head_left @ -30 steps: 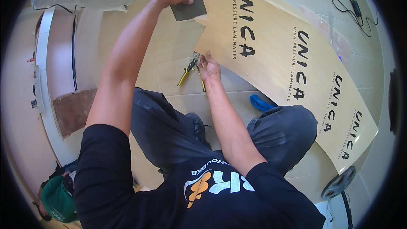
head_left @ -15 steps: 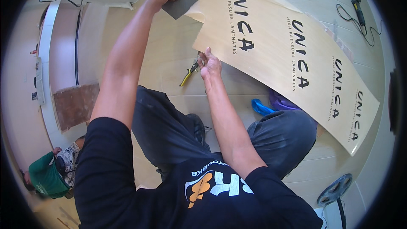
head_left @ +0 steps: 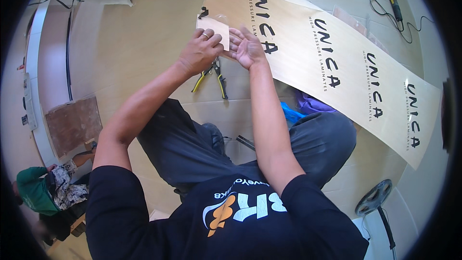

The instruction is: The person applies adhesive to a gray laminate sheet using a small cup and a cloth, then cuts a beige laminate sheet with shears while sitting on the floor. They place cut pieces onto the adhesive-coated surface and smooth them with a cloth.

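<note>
Pale floor (head_left: 154,43) is partly covered by a long tan sheet (head_left: 293,53) with black lettering, slanted from the top middle toward the right. Over its near left corner, a small tan piece (head_left: 219,28) is pinched in the left hand (head_left: 202,50), the fingers being curled over its lower edge. The right hand (head_left: 248,48) is held palm up with fingers extended, just beside the piece; whether contact is made cannot be told. Yellow-and-black snips (head_left: 220,79) are seen on the floor below both hands.
</note>
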Demonstrator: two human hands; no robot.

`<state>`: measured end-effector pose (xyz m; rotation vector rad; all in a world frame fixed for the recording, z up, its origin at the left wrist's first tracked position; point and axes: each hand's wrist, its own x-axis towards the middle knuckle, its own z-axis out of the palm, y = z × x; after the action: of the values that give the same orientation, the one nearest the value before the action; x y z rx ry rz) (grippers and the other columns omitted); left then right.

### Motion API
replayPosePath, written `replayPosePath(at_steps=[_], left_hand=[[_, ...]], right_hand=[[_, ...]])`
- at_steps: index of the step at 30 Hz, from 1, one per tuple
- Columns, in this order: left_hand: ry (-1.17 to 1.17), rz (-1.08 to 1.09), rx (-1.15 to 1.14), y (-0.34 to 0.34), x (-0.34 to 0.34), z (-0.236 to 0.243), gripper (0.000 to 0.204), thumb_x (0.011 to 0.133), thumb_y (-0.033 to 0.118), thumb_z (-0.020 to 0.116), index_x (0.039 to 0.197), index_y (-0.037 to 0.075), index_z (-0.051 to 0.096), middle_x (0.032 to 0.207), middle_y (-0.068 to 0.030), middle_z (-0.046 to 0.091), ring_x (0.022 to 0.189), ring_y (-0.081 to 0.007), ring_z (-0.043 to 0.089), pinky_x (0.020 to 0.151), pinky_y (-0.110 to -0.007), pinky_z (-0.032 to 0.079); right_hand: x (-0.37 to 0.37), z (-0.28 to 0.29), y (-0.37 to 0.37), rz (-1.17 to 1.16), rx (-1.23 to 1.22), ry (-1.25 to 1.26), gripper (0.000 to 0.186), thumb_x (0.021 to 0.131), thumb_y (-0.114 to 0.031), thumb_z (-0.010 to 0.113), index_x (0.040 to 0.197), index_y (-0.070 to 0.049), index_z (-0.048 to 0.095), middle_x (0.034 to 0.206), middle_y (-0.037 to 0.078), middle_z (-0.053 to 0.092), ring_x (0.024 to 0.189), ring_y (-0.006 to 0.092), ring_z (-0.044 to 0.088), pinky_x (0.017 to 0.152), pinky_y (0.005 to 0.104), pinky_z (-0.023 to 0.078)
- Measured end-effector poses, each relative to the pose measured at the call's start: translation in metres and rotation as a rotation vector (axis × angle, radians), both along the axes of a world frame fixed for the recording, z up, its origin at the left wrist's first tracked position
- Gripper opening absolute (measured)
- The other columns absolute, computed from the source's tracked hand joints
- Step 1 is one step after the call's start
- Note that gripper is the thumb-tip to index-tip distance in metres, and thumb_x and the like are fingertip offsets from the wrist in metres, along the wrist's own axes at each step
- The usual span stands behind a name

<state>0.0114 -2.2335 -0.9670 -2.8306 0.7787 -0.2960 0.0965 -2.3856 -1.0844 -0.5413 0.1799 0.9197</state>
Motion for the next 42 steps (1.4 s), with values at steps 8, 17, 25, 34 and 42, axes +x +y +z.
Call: replayPosePath(at_steps=[8,17,25,34,42], left_hand=[[-0.142,0.131,-0.381,0.047,-0.01,0.023,0.028,0.084,0.02,0.072,0.111,0.012,0.068,0.119,-0.0092,0.063,0.124,-0.0273,0.056,0.106,-0.039,0.039],[0.68,0.89,-1.87,0.079,0.007,0.008,0.048,0.1,0.048,0.056,0.12,0.005,0.066,0.112,-0.0064,0.066,0.098,-0.0174,0.063,0.085,-0.035,0.05],[0.723,0.762,-1.298,0.084,0.017,-0.014,0.026,0.095,0.023,0.07,0.115,0.006,0.07,0.092,-0.0003,0.068,0.081,-0.0101,0.06,0.077,-0.029,0.049],[0.653,0.751,-1.421,0.079,0.039,-0.007,0.038,0.095,0.019,0.066,0.13,0.005,0.066,0.096,-0.0044,0.069,0.081,-0.011,0.064,0.07,-0.03,0.053],[0.852,0.691,-1.767,0.083,0.036,-0.011,0.046,0.093,0.019,0.067,0.136,0.004,0.059,0.101,-0.0061,0.071,0.074,-0.0127,0.069,0.059,-0.028,0.057]], right_hand=[[0.034,0.001,0.05,-0.007,-0.082,-0.155,0.033,0.098,-0.016,0.066,0.126,0.001,0.061,0.111,0.015,0.071,0.098,0.0254,0.072,0.087,0.04,0.061],[0.04,0.023,0.037,0.087,-0.321,-0.348,0.032,0.092,-0.011,0.071,0.12,-0.004,0.057,0.11,0.009,0.066,0.098,0.0218,0.067,0.084,0.0404,0.059],[0.018,0.042,0.031,0.248,-1.39,-1.014,0.058,0.074,-0.028,0.089,0.121,-0.004,0.064,0.117,0.015,0.068,0.109,0.0261,0.066,0.093,0.0397,0.053],[0.071,0.135,0.088,0.54,-1.206,-2.225,0.048,0.076,-0.015,0.081,0.123,-0.021,0.07,0.124,0.003,0.069,0.121,0.023,0.057,0.113,0.0499,0.034],[0.082,0.129,0.073,0.479,-1.086,-2.172,0.031,0.078,-0.018,0.081,0.108,-0.02,0.075,0.102,-0.001,0.072,0.116,0.0188,0.057,0.107,0.0432,0.033]])
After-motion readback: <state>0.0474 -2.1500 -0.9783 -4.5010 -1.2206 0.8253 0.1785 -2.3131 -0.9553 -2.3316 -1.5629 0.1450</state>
